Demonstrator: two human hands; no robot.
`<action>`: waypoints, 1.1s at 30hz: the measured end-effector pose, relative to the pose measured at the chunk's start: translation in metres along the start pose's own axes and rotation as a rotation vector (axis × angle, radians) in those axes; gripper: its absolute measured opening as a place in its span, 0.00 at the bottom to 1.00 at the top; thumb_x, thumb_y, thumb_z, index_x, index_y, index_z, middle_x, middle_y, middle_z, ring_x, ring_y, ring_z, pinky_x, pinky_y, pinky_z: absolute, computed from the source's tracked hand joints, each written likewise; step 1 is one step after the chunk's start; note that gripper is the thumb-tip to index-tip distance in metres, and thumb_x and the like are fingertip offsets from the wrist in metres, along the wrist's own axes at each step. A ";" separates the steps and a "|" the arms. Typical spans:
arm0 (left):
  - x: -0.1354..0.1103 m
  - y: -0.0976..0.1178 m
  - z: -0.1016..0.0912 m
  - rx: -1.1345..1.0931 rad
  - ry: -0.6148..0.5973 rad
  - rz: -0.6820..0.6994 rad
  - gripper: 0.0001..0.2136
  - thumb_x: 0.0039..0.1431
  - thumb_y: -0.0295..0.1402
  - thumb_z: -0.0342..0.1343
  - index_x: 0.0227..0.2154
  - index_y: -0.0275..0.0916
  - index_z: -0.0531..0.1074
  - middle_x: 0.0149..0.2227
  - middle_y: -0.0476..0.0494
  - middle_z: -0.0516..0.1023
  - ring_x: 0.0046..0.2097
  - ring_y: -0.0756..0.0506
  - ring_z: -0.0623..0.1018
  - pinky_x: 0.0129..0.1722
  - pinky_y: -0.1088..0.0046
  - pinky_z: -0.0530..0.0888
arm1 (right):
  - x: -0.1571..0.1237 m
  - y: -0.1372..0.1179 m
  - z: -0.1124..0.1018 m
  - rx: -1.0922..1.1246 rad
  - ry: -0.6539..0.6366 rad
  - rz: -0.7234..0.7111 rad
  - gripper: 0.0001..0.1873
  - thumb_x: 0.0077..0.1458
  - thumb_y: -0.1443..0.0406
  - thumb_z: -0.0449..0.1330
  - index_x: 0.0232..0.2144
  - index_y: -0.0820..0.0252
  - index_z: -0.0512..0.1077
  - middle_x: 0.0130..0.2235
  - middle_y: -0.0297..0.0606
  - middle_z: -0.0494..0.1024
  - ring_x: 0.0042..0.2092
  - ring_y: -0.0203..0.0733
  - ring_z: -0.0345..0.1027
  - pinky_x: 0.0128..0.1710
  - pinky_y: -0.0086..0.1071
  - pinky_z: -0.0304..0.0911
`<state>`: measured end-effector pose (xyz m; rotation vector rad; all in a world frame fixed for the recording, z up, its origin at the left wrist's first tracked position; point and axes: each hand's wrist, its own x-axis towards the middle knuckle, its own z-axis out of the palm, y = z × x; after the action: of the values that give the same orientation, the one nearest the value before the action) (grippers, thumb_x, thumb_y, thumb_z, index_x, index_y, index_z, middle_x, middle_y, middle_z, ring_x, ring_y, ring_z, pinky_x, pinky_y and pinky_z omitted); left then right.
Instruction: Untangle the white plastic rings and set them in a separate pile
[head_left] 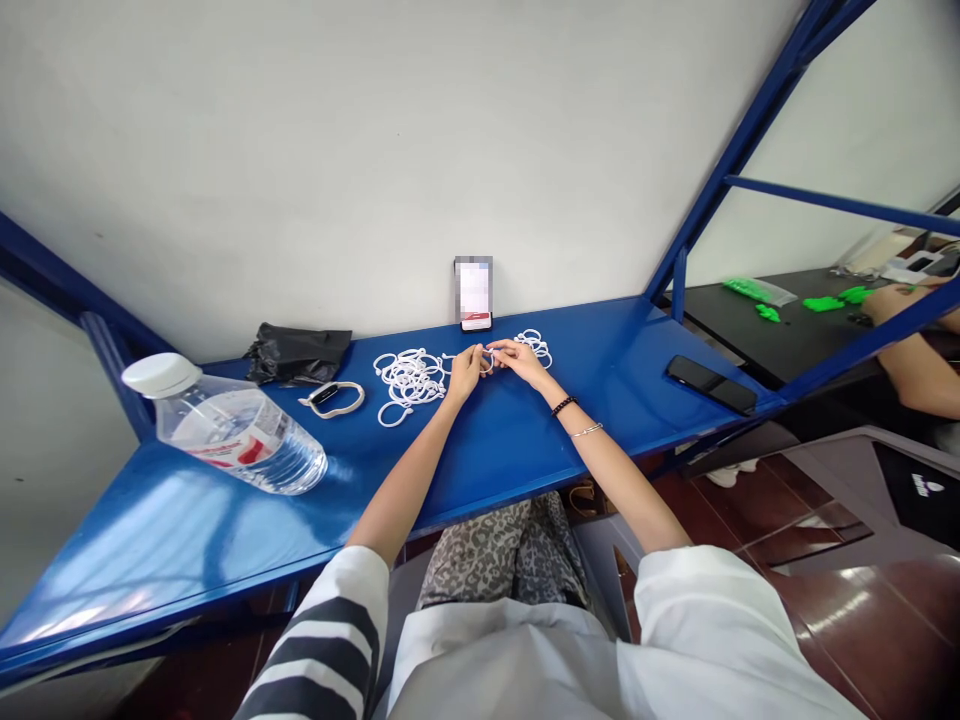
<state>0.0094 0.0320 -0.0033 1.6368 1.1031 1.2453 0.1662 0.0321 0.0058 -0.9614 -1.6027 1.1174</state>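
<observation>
My left hand (466,374) and my right hand (520,360) meet over the blue table, fingers closed around one white plastic curtain ring (489,357). Both hold it from opposite sides, and the fingers partly cover it. Left of my left hand lies a tangled pile of white curtain rings (411,377), with a single ring (394,413) at its near edge. Just beyond my right hand is a smaller group of white rings (533,346). Whether the held ring is fastened or open is too small to tell.
A phone (475,293) leans upright against the wall. To the left stand a water bottle (244,430), a black plastic bag (298,353) and a watch (334,400). Another phone (711,384) lies at right. Another person's arm (919,350) rests by green pieces (823,304) beyond the blue frame.
</observation>
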 end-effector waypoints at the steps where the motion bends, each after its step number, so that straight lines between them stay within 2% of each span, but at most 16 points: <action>1: 0.000 0.001 0.000 -0.003 0.006 0.000 0.24 0.63 0.55 0.43 0.26 0.38 0.68 0.18 0.48 0.73 0.20 0.50 0.71 0.26 0.73 0.69 | 0.000 0.001 0.000 -0.002 0.002 -0.002 0.21 0.47 0.49 0.64 0.36 0.58 0.74 0.26 0.33 0.74 0.31 0.38 0.68 0.36 0.35 0.66; 4: -0.002 0.002 0.000 0.002 0.018 0.002 0.23 0.62 0.55 0.45 0.26 0.38 0.69 0.18 0.49 0.73 0.20 0.50 0.70 0.26 0.73 0.69 | 0.001 0.002 0.000 -0.004 0.023 -0.006 0.21 0.47 0.47 0.64 0.34 0.57 0.73 0.25 0.32 0.73 0.30 0.38 0.68 0.35 0.34 0.65; 9: -0.005 0.004 0.000 -0.006 0.018 0.004 0.19 0.56 0.50 0.55 0.35 0.37 0.72 0.20 0.50 0.73 0.22 0.51 0.72 0.27 0.75 0.69 | 0.002 0.003 0.000 -0.009 0.068 -0.014 0.22 0.49 0.45 0.61 0.32 0.57 0.71 0.25 0.32 0.72 0.31 0.38 0.67 0.35 0.34 0.64; 13: -0.006 0.004 0.001 -0.021 -0.008 -0.026 0.20 0.52 0.47 0.61 0.39 0.36 0.72 0.25 0.48 0.76 0.27 0.49 0.76 0.30 0.75 0.71 | 0.002 0.004 -0.001 -0.011 0.104 -0.006 0.21 0.49 0.45 0.61 0.30 0.57 0.69 0.26 0.33 0.72 0.30 0.37 0.67 0.35 0.34 0.64; 15: -0.006 0.005 0.001 -0.017 -0.018 -0.029 0.19 0.52 0.46 0.61 0.40 0.36 0.73 0.27 0.47 0.77 0.28 0.49 0.77 0.31 0.74 0.72 | 0.002 0.004 -0.001 -0.009 0.117 -0.007 0.21 0.49 0.46 0.60 0.29 0.57 0.69 0.26 0.33 0.72 0.31 0.37 0.67 0.35 0.34 0.64; 21: -0.006 0.007 0.000 0.008 -0.010 -0.032 0.18 0.57 0.47 0.56 0.38 0.36 0.73 0.22 0.49 0.74 0.25 0.49 0.73 0.29 0.74 0.70 | 0.000 0.002 0.000 0.010 0.122 -0.004 0.21 0.51 0.46 0.60 0.31 0.57 0.70 0.25 0.32 0.72 0.30 0.37 0.67 0.35 0.33 0.64; 28: -0.006 0.006 0.000 0.061 -0.019 0.012 0.19 0.63 0.49 0.48 0.33 0.37 0.73 0.21 0.48 0.74 0.24 0.49 0.72 0.31 0.73 0.69 | 0.000 -0.001 0.000 0.066 0.106 0.041 0.21 0.49 0.47 0.62 0.34 0.58 0.73 0.27 0.33 0.74 0.31 0.37 0.68 0.36 0.33 0.64; 33: -0.007 0.007 0.000 0.126 -0.039 0.014 0.17 0.62 0.47 0.49 0.37 0.38 0.74 0.22 0.49 0.74 0.26 0.49 0.74 0.32 0.73 0.69 | 0.001 0.003 -0.001 0.058 0.125 0.010 0.19 0.48 0.49 0.63 0.34 0.57 0.74 0.27 0.34 0.75 0.33 0.38 0.70 0.37 0.33 0.66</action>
<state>0.0093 0.0231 0.0013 1.7582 1.1680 1.1678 0.1671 0.0342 0.0037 -0.9830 -1.4589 1.0831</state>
